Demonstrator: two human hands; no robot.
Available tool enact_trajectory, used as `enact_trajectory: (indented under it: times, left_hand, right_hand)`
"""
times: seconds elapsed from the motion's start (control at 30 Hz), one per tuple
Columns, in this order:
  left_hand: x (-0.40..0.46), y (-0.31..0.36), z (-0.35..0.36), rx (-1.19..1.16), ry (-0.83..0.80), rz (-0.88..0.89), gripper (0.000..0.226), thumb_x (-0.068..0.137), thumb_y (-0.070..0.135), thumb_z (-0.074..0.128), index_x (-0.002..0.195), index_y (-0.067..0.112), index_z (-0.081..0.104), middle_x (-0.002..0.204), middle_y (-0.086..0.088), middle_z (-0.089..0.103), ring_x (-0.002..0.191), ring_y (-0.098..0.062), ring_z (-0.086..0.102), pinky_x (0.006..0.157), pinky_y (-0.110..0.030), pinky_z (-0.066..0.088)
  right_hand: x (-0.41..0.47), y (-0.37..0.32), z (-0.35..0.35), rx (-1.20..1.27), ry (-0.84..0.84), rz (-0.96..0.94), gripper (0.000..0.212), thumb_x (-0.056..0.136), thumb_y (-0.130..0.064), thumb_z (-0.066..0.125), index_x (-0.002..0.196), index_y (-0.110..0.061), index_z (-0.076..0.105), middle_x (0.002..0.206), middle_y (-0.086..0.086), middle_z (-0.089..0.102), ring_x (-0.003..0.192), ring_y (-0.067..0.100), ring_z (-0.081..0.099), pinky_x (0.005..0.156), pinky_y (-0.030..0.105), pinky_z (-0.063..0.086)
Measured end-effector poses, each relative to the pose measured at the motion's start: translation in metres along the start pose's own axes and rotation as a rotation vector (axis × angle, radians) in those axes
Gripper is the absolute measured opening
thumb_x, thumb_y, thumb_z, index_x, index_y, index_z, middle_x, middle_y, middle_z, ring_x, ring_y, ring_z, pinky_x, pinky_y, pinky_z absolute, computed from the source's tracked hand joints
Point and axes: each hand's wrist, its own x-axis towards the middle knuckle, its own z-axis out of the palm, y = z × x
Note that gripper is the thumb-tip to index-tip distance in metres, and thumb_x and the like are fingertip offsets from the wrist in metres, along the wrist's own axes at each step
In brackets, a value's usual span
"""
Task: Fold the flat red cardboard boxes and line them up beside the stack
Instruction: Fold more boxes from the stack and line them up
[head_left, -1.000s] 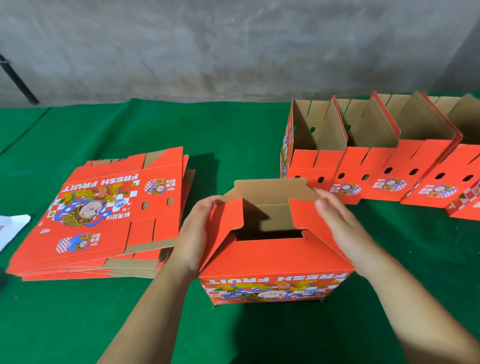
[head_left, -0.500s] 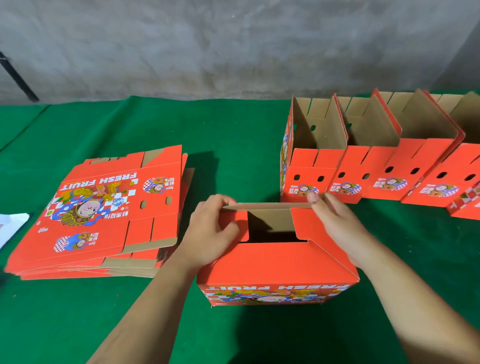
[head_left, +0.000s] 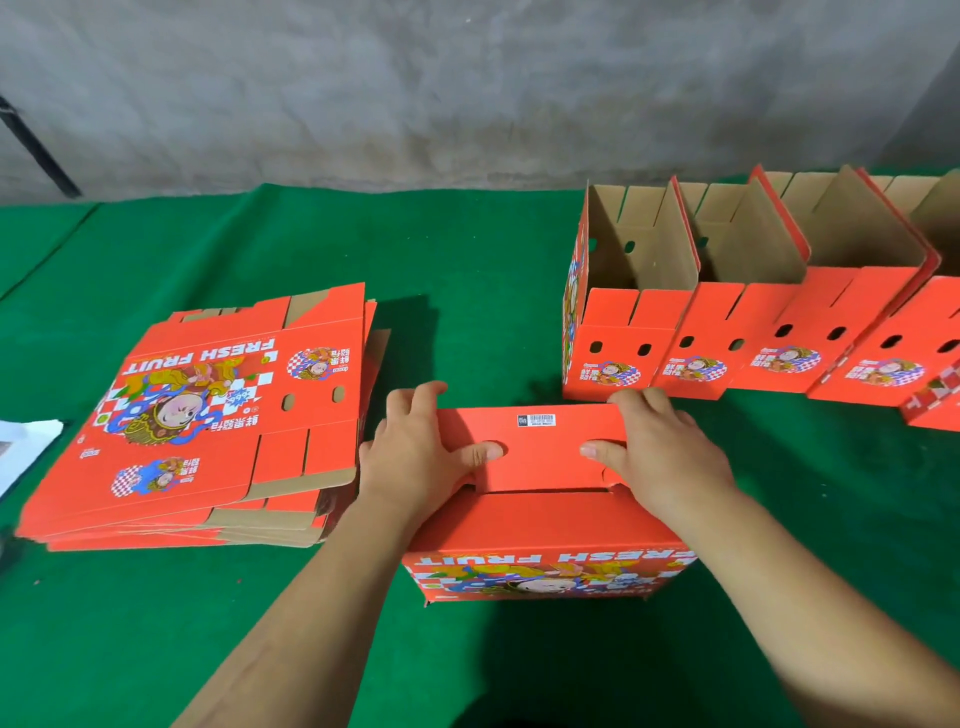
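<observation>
Red flap (head_left: 535, 447) lies flat under your left hand (head_left: 415, 457) and right hand (head_left: 665, 457), fingers straight; tuck thumbs inward to lock.

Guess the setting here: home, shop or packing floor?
Probably a small packing workshop for fruit. A stack of flat printed cartons lies on a green cloth-covered table, a row of folded boxes stands at the right, and behind is a bare concrete wall.
</observation>
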Motion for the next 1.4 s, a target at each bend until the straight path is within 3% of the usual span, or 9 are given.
enact_trajectory:
  times: [0.17,0.3,0.5,0.67,0.8,0.9,1.03,1.23,1.4]
  left_hand:
    - [-0.002,-0.011,-0.004,-0.923,-0.068,-0.356,0.058,0.096,0.064,0.060,0.143,0.030,0.058,0.142,-0.006,0.063,0.120,-0.018,0.065,0.105,-0.032,0.049]
    - [-0.019,-0.007,-0.006,-1.151,-0.427,-0.624,0.075,0.099,0.071,0.038,0.065,0.019,0.081,0.077,-0.013,0.077,0.063,-0.027,0.076,0.055,-0.031,0.061]
    - [-0.037,-0.003,-0.015,-1.405,-0.262,-0.406,0.029,0.082,0.053,0.059,0.084,0.034,0.081,0.085,-0.005,0.075,0.075,-0.024,0.075,0.070,-0.036,0.061]
    - [-0.034,0.005,-0.040,-1.277,-0.071,-0.043,0.057,0.110,0.005,0.039,0.165,0.015,0.027,0.166,-0.014,0.036,0.154,-0.031,0.034,0.122,-0.049,0.029]
    - [-0.026,-0.009,-0.042,-1.189,-0.154,0.001,0.055,0.111,0.021,0.045,0.165,0.023,0.029,0.167,-0.009,0.037,0.150,-0.024,0.040,0.115,-0.042,0.040]
    - [-0.023,-0.014,-0.046,-1.201,-0.298,-0.108,0.066,0.103,0.015,0.063,0.162,0.025,0.035,0.158,-0.012,0.049,0.107,0.003,0.068,0.071,-0.010,0.054]
    - [-0.032,-0.029,-0.045,-1.115,-0.428,-0.059,0.047,0.095,0.038,0.076,0.136,0.048,0.056,0.133,-0.009,0.072,0.111,-0.034,0.075,0.079,-0.045,0.064]
    - [-0.017,-0.055,-0.051,-1.064,-0.432,0.158,0.067,0.103,0.017,0.065,0.156,0.047,0.035,0.145,-0.007,0.065,0.124,-0.034,0.068,0.087,-0.048,0.062]
    - [0.001,-0.051,-0.047,-1.016,-0.151,0.169,0.060,0.102,0.013,0.066,0.151,0.040,0.044,0.134,-0.005,0.071,0.122,-0.036,0.069,0.093,-0.055,0.060]
  right_hand:
    - [0.006,0.007,-0.020,0.835,-0.128,0.184,0.082,0.086,-0.088,0.024,0.148,-0.041,0.048,0.146,-0.018,0.039,0.135,0.008,0.037,0.108,0.034,0.029]
    - [0.006,0.029,-0.024,1.177,-0.240,0.390,0.060,0.106,-0.058,0.034,0.150,-0.020,0.049,0.145,0.012,0.058,0.131,0.031,0.056,0.102,0.046,0.048]
    - [-0.010,0.037,-0.036,1.701,-0.159,0.489,0.050,0.090,-0.066,0.054,0.100,-0.021,0.076,0.098,0.008,0.073,0.074,0.026,0.073,0.073,0.041,0.057]
    - [-0.018,0.033,-0.032,1.705,-0.458,0.543,0.053,0.070,-0.069,0.073,0.084,-0.018,0.082,0.083,0.012,0.076,0.068,0.030,0.074,0.063,0.042,0.061]
    - [-0.022,0.036,-0.026,1.731,-0.480,0.467,0.048,0.064,-0.049,0.083,0.099,-0.016,0.083,0.105,0.015,0.077,0.083,0.032,0.076,0.069,0.043,0.061]
    - [-0.026,0.033,-0.022,1.695,-0.418,0.367,0.064,0.063,-0.043,0.080,0.121,-0.018,0.073,0.114,0.016,0.076,0.088,0.032,0.077,0.064,0.041,0.062]
    - [-0.034,0.028,-0.016,1.653,-0.338,0.238,0.066,0.069,-0.026,0.070,0.133,-0.032,0.055,0.124,0.015,0.072,0.096,0.036,0.076,0.065,0.050,0.062]
    - [-0.043,0.018,-0.006,1.707,-0.516,0.306,0.129,0.035,-0.049,0.102,0.149,-0.025,0.046,0.137,0.017,0.065,0.117,0.043,0.067,0.081,0.054,0.061]
    - [-0.040,-0.021,0.014,1.610,-0.112,0.120,0.126,0.059,-0.030,0.094,0.150,-0.060,0.012,0.139,-0.012,0.065,0.130,0.022,0.061,0.110,0.060,0.045]
